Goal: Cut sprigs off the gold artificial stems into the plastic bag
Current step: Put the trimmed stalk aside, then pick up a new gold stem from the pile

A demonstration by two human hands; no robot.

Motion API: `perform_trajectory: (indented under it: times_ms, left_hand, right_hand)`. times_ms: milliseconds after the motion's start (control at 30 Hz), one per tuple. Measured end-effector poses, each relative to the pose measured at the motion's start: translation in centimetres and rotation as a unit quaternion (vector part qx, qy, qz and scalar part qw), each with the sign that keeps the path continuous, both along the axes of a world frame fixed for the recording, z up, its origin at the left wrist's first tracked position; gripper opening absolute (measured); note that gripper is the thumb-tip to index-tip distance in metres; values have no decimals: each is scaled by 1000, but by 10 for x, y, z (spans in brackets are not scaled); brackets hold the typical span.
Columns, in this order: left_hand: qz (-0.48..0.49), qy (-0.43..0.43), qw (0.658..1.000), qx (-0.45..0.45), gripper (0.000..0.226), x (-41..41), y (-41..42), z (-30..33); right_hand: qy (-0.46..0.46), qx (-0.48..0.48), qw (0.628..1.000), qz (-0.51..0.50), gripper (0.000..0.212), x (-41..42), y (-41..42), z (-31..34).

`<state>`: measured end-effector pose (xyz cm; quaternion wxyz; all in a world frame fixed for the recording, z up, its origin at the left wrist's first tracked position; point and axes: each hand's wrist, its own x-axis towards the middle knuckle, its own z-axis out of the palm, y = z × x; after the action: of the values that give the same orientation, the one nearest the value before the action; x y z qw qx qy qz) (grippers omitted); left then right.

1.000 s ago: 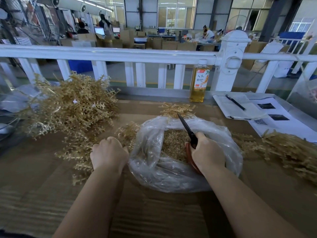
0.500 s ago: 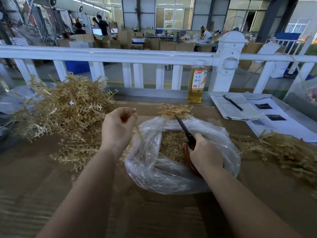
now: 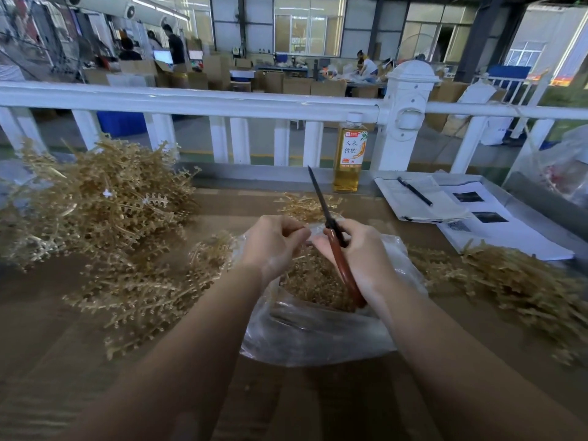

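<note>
Since a second ago, left hand (image 3: 275,245) lifted from beside plastic bag (image 3: 318,332) to above it, pinching something unclear; right hand (image 3: 359,253) gripping scissors (image 3: 334,240), next cut likely

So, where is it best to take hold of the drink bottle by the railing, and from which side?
Probably grip the drink bottle around its labelled middle, reaching from the near table side. It stands upright against the white railing, which blocks the far side.

Hidden from us: whatever the left hand (image 3: 273,246) pinches, fingers curled over it. Right gold stems (image 3: 525,288) cut by the edge. Far workers too small.
</note>
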<state>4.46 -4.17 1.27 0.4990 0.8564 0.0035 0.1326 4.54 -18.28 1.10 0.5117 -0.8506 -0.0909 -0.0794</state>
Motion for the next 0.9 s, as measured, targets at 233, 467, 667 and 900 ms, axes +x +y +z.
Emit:
perform_trajectory:
  times_ms: [233,467,667,900]
  left_hand:
    - [-44,31,994,-92,13,0,-3,-4]
    - [-53,16,985,-164,15,-8,2,-10]
    - [193,-48,953,-228,11,-20,28,-26]
    - [62,126,874,-464,38,-21,20,-18]
  right_hand:
    - [12,-10,1000,-14,24,1,1,0]
    - [91,18,995,21,37,3,1,-2]
    - [94,136,986,-7,38,2,-3,9]
    - [96,273,957,28,33,1,-11,18]
